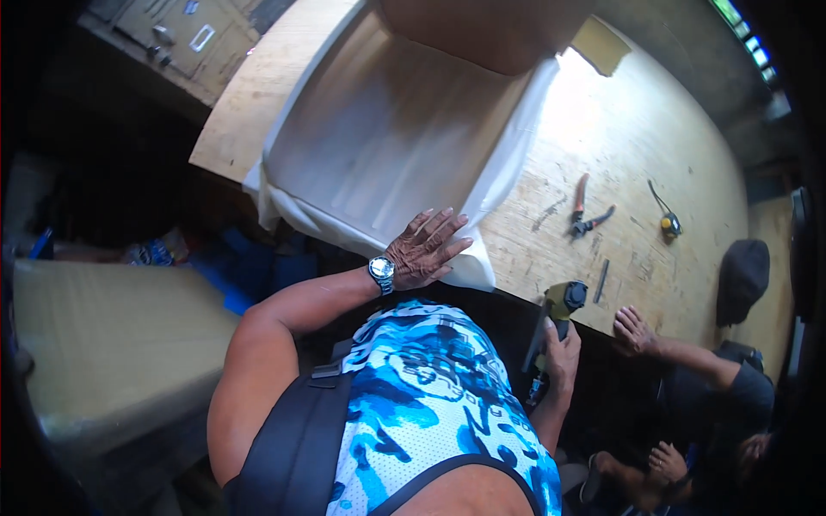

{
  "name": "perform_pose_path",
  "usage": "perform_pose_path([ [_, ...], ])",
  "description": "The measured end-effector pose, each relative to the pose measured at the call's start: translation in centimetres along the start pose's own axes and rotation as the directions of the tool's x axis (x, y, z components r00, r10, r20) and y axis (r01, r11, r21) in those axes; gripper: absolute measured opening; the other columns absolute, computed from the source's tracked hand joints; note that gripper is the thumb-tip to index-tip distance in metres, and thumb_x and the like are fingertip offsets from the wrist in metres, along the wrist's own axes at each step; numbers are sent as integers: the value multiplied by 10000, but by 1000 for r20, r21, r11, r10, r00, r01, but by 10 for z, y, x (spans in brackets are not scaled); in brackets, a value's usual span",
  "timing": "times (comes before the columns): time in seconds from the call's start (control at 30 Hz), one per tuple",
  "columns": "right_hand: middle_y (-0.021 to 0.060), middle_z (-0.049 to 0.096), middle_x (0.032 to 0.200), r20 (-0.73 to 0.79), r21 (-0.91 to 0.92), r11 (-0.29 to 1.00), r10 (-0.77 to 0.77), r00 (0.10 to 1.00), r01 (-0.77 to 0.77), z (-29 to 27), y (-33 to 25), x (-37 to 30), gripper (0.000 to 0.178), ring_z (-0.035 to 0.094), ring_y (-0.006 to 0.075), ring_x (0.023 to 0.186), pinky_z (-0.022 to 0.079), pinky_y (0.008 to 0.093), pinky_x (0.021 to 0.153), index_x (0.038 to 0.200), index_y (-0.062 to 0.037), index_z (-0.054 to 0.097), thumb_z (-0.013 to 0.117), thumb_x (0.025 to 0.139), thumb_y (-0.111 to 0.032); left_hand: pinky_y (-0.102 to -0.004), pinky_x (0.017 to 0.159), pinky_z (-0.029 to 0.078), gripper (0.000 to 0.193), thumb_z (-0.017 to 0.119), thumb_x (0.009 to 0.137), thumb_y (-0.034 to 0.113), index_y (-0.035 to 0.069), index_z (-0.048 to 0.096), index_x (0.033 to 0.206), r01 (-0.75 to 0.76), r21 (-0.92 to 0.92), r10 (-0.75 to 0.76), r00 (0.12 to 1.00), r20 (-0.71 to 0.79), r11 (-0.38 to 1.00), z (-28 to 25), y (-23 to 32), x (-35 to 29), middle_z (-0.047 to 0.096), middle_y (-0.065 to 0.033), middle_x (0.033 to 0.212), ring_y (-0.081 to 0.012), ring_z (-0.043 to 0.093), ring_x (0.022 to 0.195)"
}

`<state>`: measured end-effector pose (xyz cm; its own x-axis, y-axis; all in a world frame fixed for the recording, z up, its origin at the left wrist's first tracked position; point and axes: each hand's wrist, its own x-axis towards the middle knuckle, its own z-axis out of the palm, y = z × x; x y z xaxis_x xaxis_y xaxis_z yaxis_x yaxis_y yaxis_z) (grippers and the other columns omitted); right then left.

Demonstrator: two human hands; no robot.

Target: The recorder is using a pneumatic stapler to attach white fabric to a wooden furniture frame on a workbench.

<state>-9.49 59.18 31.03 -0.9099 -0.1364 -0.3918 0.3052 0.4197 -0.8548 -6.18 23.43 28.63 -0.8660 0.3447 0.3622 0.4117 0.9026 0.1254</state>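
A box-like wooden piece (pixel 379 129) with a bare, pale-brown inside lies on the worktable (pixel 662 163). White fabric (pixel 519 142) wraps its outer sides and hangs loosely at the near corners. My left hand (pixel 428 249), with a metal watch at the wrist, rests on its near edge, palm down and fingers stretched out. At the table's front edge, my right hand (pixel 564 353) grips a green and black power stapler or nailer (pixel 564 301) by the handle. A hose fitting (pixel 537 387) shows below it. The tool is apart from the wooden piece.
On the table's right lie red-handled pliers (pixel 579 211), a yellow tape measure (pixel 670 226), a dark strip (pixel 601 281) and a dark cap (pixel 742 282). Another person's hand (pixel 634 331) rests at the front edge. A tan padded block (pixel 120 327) stands at left.
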Motion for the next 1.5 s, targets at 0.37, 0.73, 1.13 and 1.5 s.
perform_pose_path([
  [0.37,-13,522,661,101,-136,987,-74,992,88,-5,-36,46,255,478,74,579,378,252,534,896,-32,576,638,950,-273,-526,1173,221,932,740,795,398,70,273,1533,477,-85,-483,852,-203,875,44,-7,-51,354,-153,1551,-342,329,1441],
  [0.73,-12,529,697,107,-256,967,21,994,7,-6,-31,54,293,489,90,607,399,262,564,929,-33,579,643,933,-319,-505,1190,184,981,689,791,555,40,278,1518,474,-95,-480,876,-53,876,68,-29,-66,318,-192,1561,-358,310,1444],
  [1.13,123,652,835,47,-76,992,104,993,-101,8,-6,20,498,613,210,761,488,348,731,1197,9,605,662,893,-381,-478,1126,347,921,719,793,400,-62,291,1464,496,-66,-479,860,174,866,51,-47,-41,392,-294,1466,-425,407,1357],
  [1.5,262,670,872,-4,-414,903,-127,992,114,-5,-28,19,566,665,433,850,508,491,772,1348,-20,495,647,879,-298,-482,1033,444,741,666,853,260,-107,346,1412,507,-35,-508,862,3,861,82,-41,-33,535,-340,1295,-462,549,1199],
])
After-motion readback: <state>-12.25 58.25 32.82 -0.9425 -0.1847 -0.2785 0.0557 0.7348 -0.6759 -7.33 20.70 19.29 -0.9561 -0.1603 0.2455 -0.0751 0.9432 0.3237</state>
